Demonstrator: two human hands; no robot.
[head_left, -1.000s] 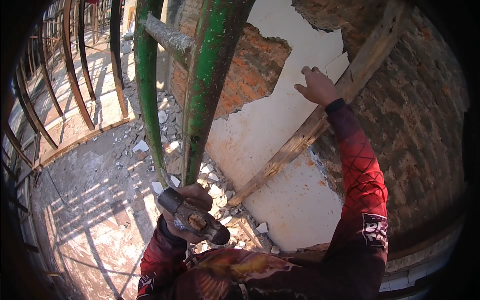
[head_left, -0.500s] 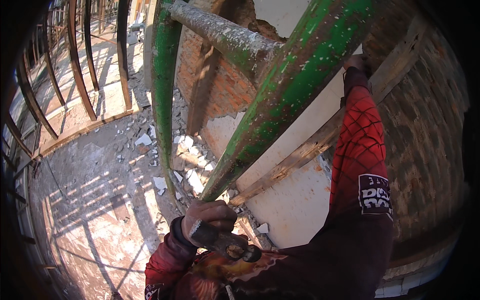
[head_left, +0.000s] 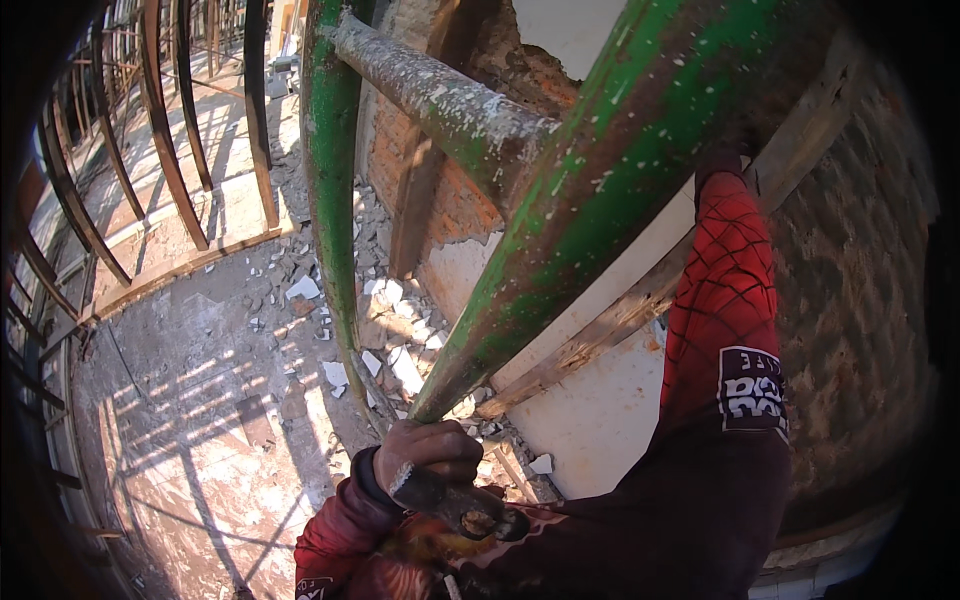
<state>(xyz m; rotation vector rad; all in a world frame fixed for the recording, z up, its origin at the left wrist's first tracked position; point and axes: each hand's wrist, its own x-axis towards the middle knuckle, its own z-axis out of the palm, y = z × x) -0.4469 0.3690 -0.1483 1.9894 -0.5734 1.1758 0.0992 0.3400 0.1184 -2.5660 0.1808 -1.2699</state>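
Ladder: one green ladder (head_left: pixel 600 190), paint worn, leaning against the wall; two rails and one grey, plaster-spattered rung (head_left: pixel 440 100) visible.
Obstruction: the near rail crosses the middle of the view and hides the right hand and part of the wall.
Wall: brick wall (head_left: pixel 850 300) with white plaster (head_left: pixel 590 430) partly broken away; bare red brick shows behind the rung.
Timber: one wooden batten (head_left: pixel 600 335) runs diagonally across the wall behind the near rail.
Floor: concrete floor (head_left: pixel 200 420) below; plaster rubble (head_left: pixel 385 330) is heaped at the foot of the wall, thinner toward the railing.
Railing: curved metal railing (head_left: pixel 170 150) along the far edge of the floor.
Left hand: left hand (head_left: pixel 425 455) low in view, clenched around the handle of one hammer (head_left: pixel 455 505), just below the lower end of the near rail.
Hammer position: head points right, close to the body.
Right arm: red-patterned sleeve (head_left: pixel 725 290) reaches up behind the near rail.
Right hand: grip state cannot be determined; it is concealed.
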